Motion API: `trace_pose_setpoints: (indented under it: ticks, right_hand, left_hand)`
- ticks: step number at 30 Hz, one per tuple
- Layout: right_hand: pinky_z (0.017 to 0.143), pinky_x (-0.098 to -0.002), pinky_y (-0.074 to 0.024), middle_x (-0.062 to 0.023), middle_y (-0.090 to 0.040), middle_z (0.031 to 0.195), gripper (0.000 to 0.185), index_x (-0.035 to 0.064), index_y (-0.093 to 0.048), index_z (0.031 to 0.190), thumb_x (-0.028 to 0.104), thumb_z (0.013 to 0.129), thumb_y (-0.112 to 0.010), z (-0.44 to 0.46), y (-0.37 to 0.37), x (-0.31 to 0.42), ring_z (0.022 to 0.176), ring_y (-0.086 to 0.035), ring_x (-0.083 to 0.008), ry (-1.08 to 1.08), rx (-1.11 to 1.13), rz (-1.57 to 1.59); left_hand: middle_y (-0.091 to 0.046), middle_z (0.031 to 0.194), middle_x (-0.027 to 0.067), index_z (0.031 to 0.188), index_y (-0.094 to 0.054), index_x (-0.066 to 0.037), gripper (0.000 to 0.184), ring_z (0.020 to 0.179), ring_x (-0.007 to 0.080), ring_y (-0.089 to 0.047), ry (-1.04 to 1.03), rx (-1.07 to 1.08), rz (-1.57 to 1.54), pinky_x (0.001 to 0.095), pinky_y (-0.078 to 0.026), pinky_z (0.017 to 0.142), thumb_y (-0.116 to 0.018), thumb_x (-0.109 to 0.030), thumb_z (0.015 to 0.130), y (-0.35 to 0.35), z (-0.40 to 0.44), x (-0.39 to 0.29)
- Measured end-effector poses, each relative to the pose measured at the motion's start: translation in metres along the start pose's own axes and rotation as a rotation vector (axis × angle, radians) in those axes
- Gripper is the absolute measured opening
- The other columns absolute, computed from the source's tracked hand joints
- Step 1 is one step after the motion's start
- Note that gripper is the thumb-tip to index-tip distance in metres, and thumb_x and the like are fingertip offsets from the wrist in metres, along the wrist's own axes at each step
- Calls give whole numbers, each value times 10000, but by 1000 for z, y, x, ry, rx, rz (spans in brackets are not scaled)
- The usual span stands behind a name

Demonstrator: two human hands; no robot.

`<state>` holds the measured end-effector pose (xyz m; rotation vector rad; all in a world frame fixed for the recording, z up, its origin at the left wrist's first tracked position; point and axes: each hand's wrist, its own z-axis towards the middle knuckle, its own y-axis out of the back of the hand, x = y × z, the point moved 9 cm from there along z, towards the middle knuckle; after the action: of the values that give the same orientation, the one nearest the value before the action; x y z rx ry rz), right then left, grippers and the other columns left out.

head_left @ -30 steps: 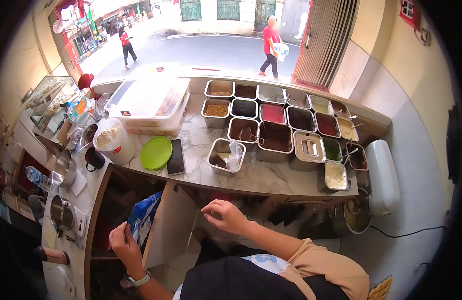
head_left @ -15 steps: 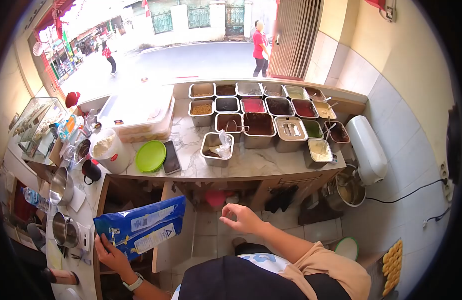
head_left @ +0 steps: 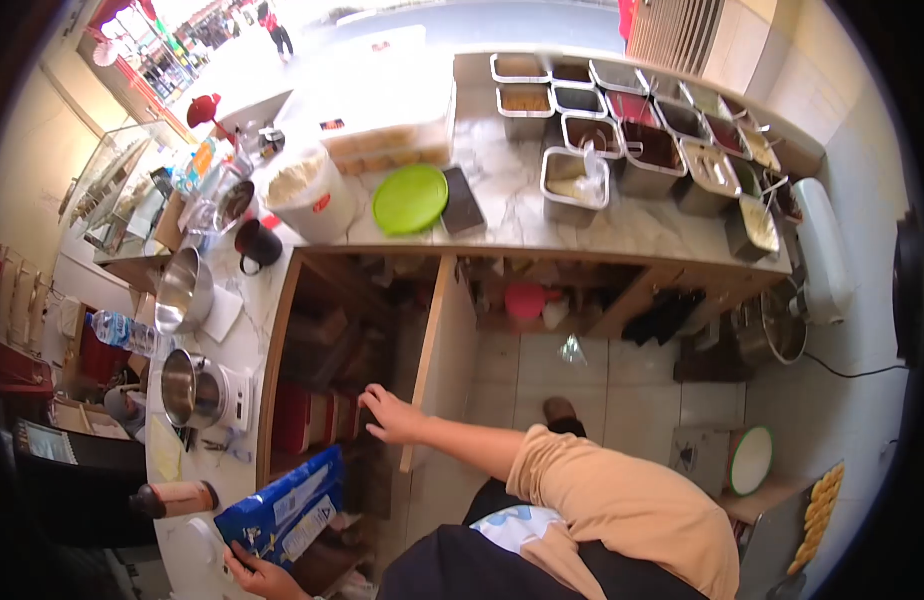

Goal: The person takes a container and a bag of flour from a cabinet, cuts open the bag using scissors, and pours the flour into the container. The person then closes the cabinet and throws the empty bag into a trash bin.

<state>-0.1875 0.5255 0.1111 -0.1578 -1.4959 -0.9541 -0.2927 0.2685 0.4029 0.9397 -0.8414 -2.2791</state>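
My left hand (head_left: 257, 572) grips the lower left corner of a blue plastic packet (head_left: 290, 508) with white label panels. The packet is tilted, over the edge of the left counter. My right hand (head_left: 387, 413) reaches across the edge of an open wooden cabinet door (head_left: 437, 350), its fingers apart and nothing seen in them. It is over the cabinet opening, near red and brown boxes (head_left: 307, 420) inside. The depth of the cabinet is dark and partly hidden.
Metal tubs of toppings (head_left: 572, 190) line the counter beside a green lid (head_left: 410, 200) and a white flour bucket (head_left: 312, 200). On the left counter are a scale (head_left: 232, 398) with a steel bowl, a black mug (head_left: 259, 245) and a bottle (head_left: 174, 498). A stand mixer (head_left: 822, 250) is at right.
My view has turned left and down. My left hand has brought the packet lower and closer to me. My right hand has moved left, from above the floor to the open cabinet.
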Motion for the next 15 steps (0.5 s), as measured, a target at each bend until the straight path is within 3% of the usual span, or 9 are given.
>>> trace_pose_setpoints:
  ticks: [1,2,5,8,11,15]
  right_hand:
    - [898,-432,-485,-218,-369,1321,512,63,-415,1229,243,822,-668,-4,-16,-3,1151,-486,-404,-78,60,-128]
    - [853,-437,-512,-222,-352,1362,550,73,-410,1260,246,811,-676,-6,-29,-8,1172,-478,-408,-144,123,-265]
    - [731,-410,-578,-229,-327,1450,664,101,-394,1342,273,778,-700,-20,-39,-25,1223,-458,-421,-264,294,-648]
    - [729,-413,-579,-237,-341,1439,662,93,-387,1345,285,786,-685,-55,-21,-34,1185,-493,-425,-289,316,-639]
    - [709,-414,-572,-209,-459,1312,559,72,-436,1292,262,811,-649,-104,18,-48,1073,-568,-377,-207,266,-638]
    - [670,-422,-544,-165,-562,1054,322,38,-522,1088,162,803,-607,-167,99,-72,974,-595,-327,-150,197,-584]
  left_hand:
    - [-653,1032,235,1126,-571,125,301,881,284,-643,-54,-74,8,333,-505,806,-544,-137,978,-9,1,78]
    - [-658,1039,213,1131,-578,118,313,881,245,-639,48,19,-40,319,-508,808,-552,-154,978,-11,0,87]
    - [-660,1025,199,1128,-579,116,314,853,227,-629,1,0,3,318,-509,777,-546,-160,982,-1,-3,70]
    - [-662,991,180,1116,-581,110,314,829,212,-617,-10,-12,-36,318,-501,758,-533,-173,990,-6,-9,57]
    - [-662,938,144,1093,-587,93,298,784,179,-599,-78,-6,-186,301,-489,724,-513,-180,1001,-31,-15,38]
    - [-656,958,209,1056,-593,94,229,825,304,-621,-102,115,-264,367,-485,777,-547,-112,967,-65,-25,-19]
